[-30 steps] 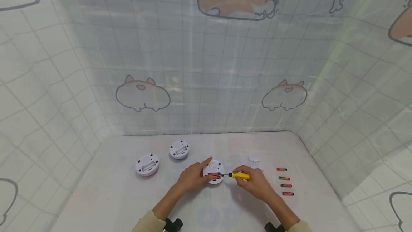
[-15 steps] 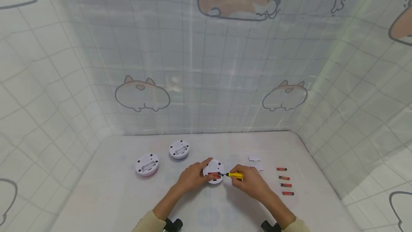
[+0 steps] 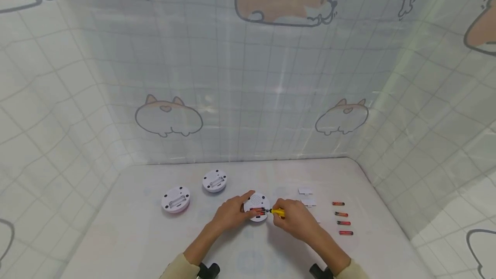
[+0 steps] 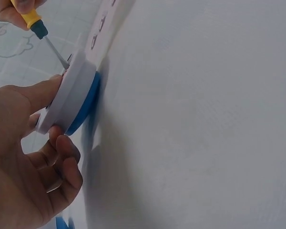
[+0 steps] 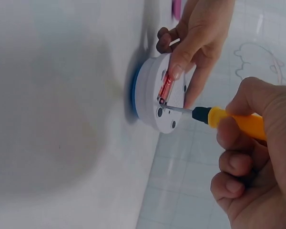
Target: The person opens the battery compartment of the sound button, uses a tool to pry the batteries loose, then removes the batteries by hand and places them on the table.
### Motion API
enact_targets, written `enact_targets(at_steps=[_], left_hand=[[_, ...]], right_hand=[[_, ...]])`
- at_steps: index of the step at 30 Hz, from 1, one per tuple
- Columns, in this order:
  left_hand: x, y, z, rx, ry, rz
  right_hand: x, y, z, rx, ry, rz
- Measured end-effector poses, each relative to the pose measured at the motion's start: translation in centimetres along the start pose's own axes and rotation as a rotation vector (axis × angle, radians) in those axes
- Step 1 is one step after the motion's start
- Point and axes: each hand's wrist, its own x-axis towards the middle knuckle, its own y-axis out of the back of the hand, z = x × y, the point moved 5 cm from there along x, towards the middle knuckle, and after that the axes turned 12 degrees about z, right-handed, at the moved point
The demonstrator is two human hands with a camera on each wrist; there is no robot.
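Observation:
My left hand grips a round white battery-powered device on the table, thumb across its top and fingers at its rim. Its battery compartment faces up and holds red batteries. A blue part shows beneath the white body in the left wrist view. My right hand holds a yellow-handled screwdriver by its handle. In the right wrist view the screwdriver's metal shaft reaches the end of the batteries, where its tip touches the compartment; exactly what it presses is too small to tell.
Two similar round devices lie to the left, their battery compartments uncovered and facing up. Several loose red batteries lie in a column at the right. Small white covers sit behind my right hand. Patterned curtain surrounds the table.
My right hand has moved left, closer to the device, and the visible part of the screwdriver handle is shorter. The left hand and the device stay in place.

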Motion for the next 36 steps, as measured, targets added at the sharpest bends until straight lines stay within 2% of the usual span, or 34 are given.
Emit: enact_targets(at_steps=[3, 6, 12, 20, 26, 36], left_hand=[[-0.1, 0.0, 0.0, 0.014, 0.0, 0.02], [-0.4, 0.1, 0.0, 0.034, -0.007, 0.048], [-0.4, -0.1, 0.1, 0.055, 0.008, 0.079], [-0.4, -0.3, 0.3, 0.067, 0.033, 0.09], [-0.4, -0.1, 0.4, 0.059, 0.03, 0.09], [-0.4, 0.0, 0.6, 0.056, 0.018, 0.079]], right_hand=[[0.0, -0.2, 0.2, -0.01, 0.029, 0.01], [-0.2, -0.4, 0.7, 0.003, 0.019, 0.006], [-0.4, -0.6, 1.6, 0.124, -0.019, -0.003], [-0.6, -1.1, 3.0, 0.284, -0.101, -0.001], [-0.6, -1.3, 4.0, 0.378, -0.125, 0.027], [-0.9, -2.0, 5.3, 0.504, -0.171, 0.013]])
